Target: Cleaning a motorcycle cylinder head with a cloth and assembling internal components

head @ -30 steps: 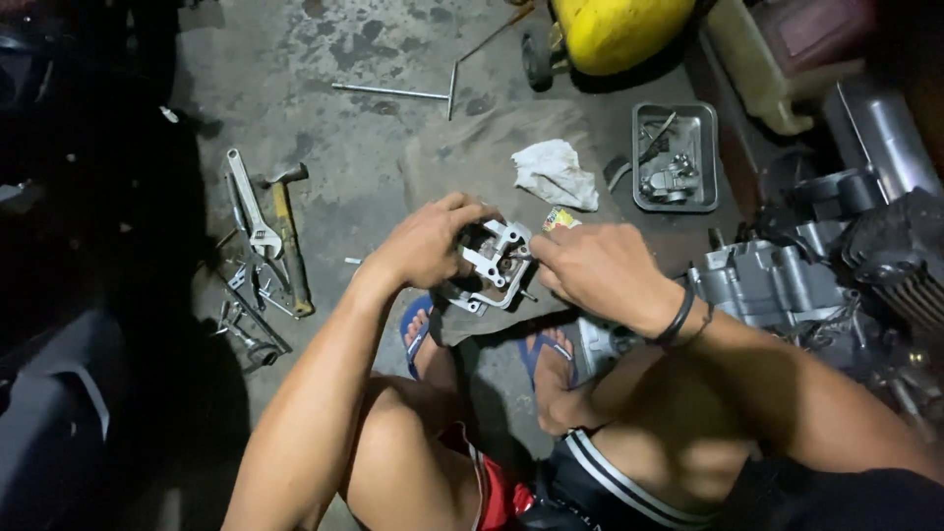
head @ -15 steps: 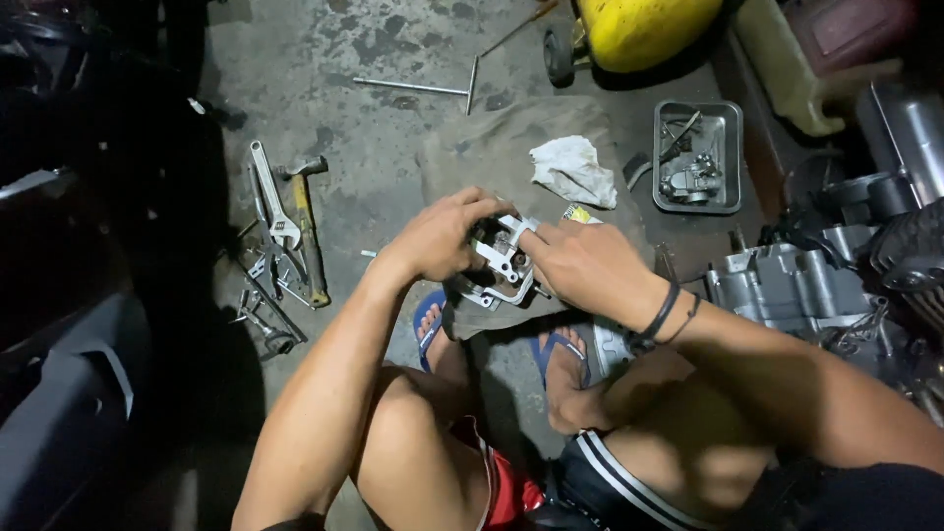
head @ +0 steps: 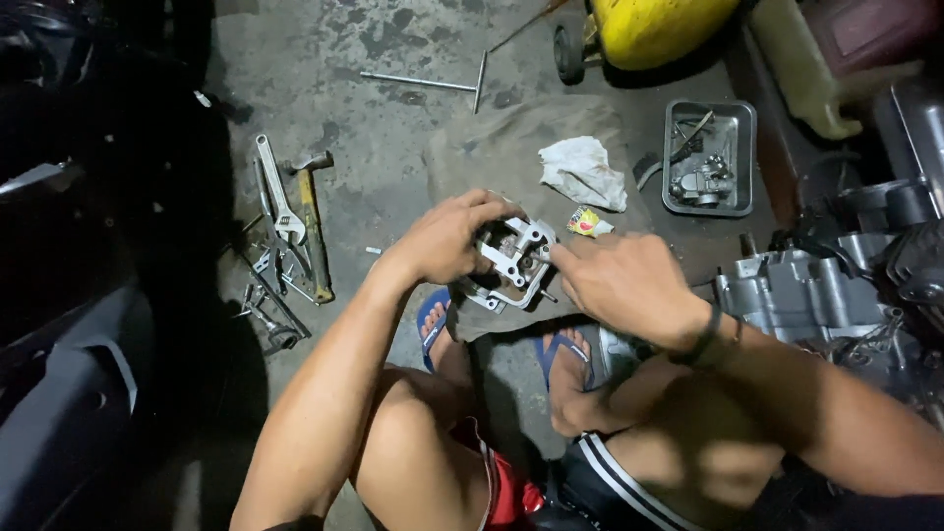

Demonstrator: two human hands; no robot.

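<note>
A grey metal engine part (head: 513,258), apparently a cylinder head, is held low over the concrete floor (head: 393,167) between the squatting person's knees, above a dark cloth (head: 521,138). The left hand (head: 447,239) is closed around the part's upper left side and steadies it; the right hand (head: 624,285) is curled at its right edge, with a fingertip on or in the casting, and whether anything small is pinched there cannot be told. Judged from the layout, the work appears to be at a middle stage: the part is already off the engine block (head: 806,295), which lies just to the right, and small pieces have been put into a metal tray (head: 744,162) further off. What is left to be done on the part cannot be read. A wrench (head: 278,202), a hammer (head: 313,231) and loose small tools (head: 265,305) lie well to the left, a T-handle bar (head: 433,84) beyond, and a white rag (head: 585,172) near the tray. The underside of the part is hidden by the hands, the tray's contents are too small to identify, and the left margin is lost in shadow.
</note>
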